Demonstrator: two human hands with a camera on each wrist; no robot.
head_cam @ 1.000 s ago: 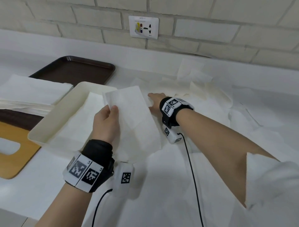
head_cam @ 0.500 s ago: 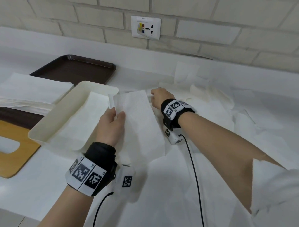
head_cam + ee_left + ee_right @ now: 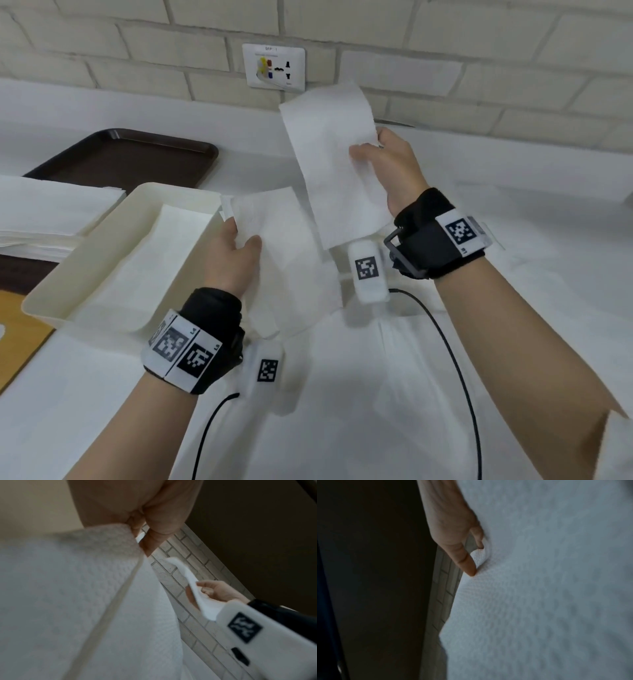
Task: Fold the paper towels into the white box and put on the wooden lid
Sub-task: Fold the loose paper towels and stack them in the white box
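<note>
The white box (image 3: 102, 260) lies at the left with a flat paper towel inside it (image 3: 147, 260). My left hand (image 3: 236, 253) pinches a folded paper towel (image 3: 284, 253) just right of the box's rim; the left wrist view fills with this towel (image 3: 68, 601). My right hand (image 3: 387, 168) pinches a second paper towel (image 3: 335, 161) by its right edge and holds it up in the air in front of the wall. The same sheet (image 3: 539, 588) covers most of the right wrist view. The wooden lid (image 3: 17, 342) lies at the left edge, partly out of view.
A stack of paper towels (image 3: 44, 216) rests on a dark brown tray (image 3: 130, 161) behind the box. Loose white sheets (image 3: 513, 240) cover the counter to the right. A wall socket (image 3: 274, 66) sits on the brick wall. Wrist camera cables (image 3: 455, 359) trail toward me.
My right hand has risen from the counter, lifting a second paper towel into the air. My left hand still holds its towel beside the box.
</note>
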